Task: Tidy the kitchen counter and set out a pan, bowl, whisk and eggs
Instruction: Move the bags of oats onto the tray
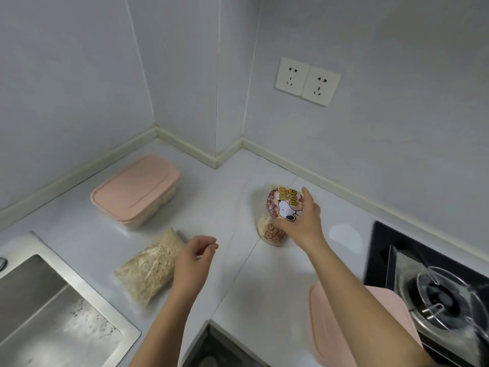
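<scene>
The fingers and thumb of the right hand (301,221) are curled over the top of a printed pouch (281,205) with a cartoon dog on it, gripping it from above. The pouch stands on the counter (232,197) out from the back wall, roughly midway between the inner corner and the gas hob (434,295). It looks soft and light, part-filled with pale flakes in its clear lower half. It would probably crumple or tip if squeezed low, so the bunched top is the sensible place to hold it.

The left hand (195,256) hangs with loosely bent fingers and holds nothing, at the near end of a clear bag of oats (150,268) lying flat beside the sink (53,313). I can't tell whether it touches the bag. That bag looks floppy and slippery, so it is likely best scooped up from underneath or pinched at one end.

A pink-lidded container (135,192) sits toward the back left corner, and another pink lid (328,321) shows under the right forearm. There is no pan, bowl, whisk or eggs in sight.
</scene>
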